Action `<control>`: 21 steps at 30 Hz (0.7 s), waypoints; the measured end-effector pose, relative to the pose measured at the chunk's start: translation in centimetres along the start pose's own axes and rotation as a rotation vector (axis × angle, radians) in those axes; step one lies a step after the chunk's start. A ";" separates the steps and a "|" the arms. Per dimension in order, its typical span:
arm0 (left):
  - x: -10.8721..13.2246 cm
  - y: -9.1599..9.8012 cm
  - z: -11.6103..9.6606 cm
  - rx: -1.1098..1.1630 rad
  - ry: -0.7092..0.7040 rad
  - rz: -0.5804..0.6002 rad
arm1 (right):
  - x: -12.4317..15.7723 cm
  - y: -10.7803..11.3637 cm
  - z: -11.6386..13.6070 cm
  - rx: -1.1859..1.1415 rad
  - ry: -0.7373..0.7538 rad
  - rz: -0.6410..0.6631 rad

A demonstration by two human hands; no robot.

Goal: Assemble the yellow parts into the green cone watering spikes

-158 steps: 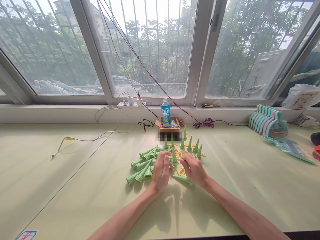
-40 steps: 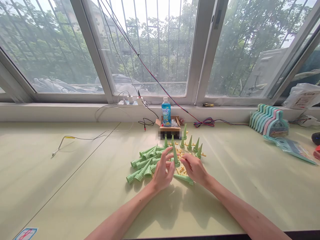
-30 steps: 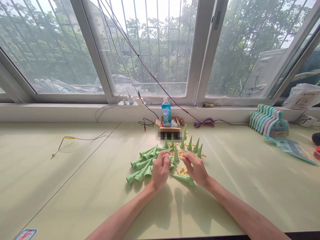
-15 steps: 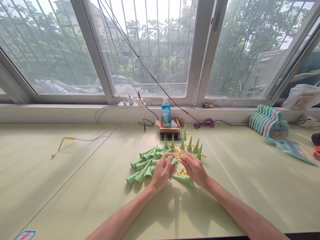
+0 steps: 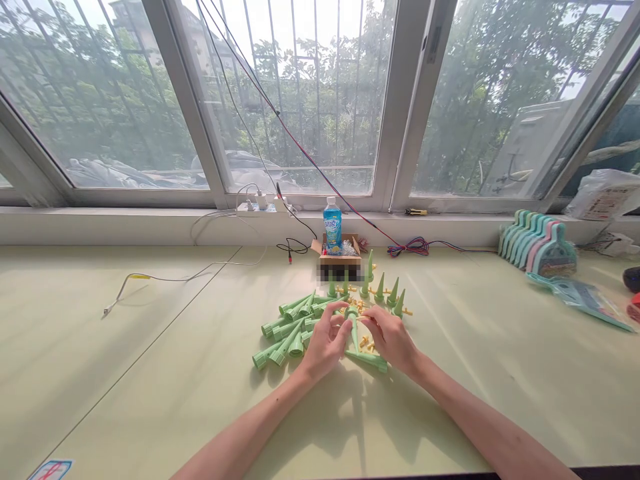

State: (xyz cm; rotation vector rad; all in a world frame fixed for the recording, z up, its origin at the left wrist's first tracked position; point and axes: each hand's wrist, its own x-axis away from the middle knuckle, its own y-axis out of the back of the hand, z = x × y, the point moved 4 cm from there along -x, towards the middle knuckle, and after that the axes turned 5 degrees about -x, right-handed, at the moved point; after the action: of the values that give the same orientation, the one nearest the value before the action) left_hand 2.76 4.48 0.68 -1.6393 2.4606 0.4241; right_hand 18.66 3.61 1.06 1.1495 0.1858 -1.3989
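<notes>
Between thumb and fingers, my left hand (image 5: 329, 340) grips a green plastic watering spike (image 5: 355, 335) by its collar, the tip slanting down toward me. My right hand (image 5: 387, 335) is closed in a pinch on a small yellow valve (image 5: 361, 318) against the side of that collar. Loose yellow valves (image 5: 365, 344) lie beneath and behind the hands. Left of them is a pile of green spikes (image 5: 286, 329). Another spike (image 5: 371, 361) lies in front of my right hand. Farther back, several spikes (image 5: 380, 289) stand point up, some with yellow valves fitted.
A small cardboard box (image 5: 340, 260) with a blue bottle (image 5: 332, 227) stands behind the spikes. Coiled cable (image 5: 409, 247) lies near the sill. At the right are a row of pastel plastic tools (image 5: 537, 243) and a packaged one (image 5: 580, 301). A white cable (image 5: 165, 279) crosses the table's left.
The held spike has turned in my left hand; its tip now shows, pointing down toward me. Both hands stay nearly in place, my right fingers still at the collar.
</notes>
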 end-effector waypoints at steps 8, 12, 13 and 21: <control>0.2 -0.2 0.0 -0.094 -0.071 0.027 | 0.1 -0.2 -0.5 0.013 -0.074 0.015; 0.3 -0.2 -0.1 -0.199 -0.106 0.015 | 0.2 -0.2 -0.5 0.009 -0.080 0.015; 0.4 -0.2 -0.1 -0.226 -0.109 0.008 | 0.3 -0.2 -0.5 0.008 -0.078 0.017; 0.4 -0.3 -0.3 -0.335 -0.145 -0.029 | 0.1 -0.2 -0.4 -0.020 -0.054 0.006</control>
State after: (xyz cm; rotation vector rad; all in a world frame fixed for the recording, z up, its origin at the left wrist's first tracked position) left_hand 2.89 3.94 0.81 -1.6871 2.3519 0.9601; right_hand 18.71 3.89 0.63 1.0935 0.1573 -1.4182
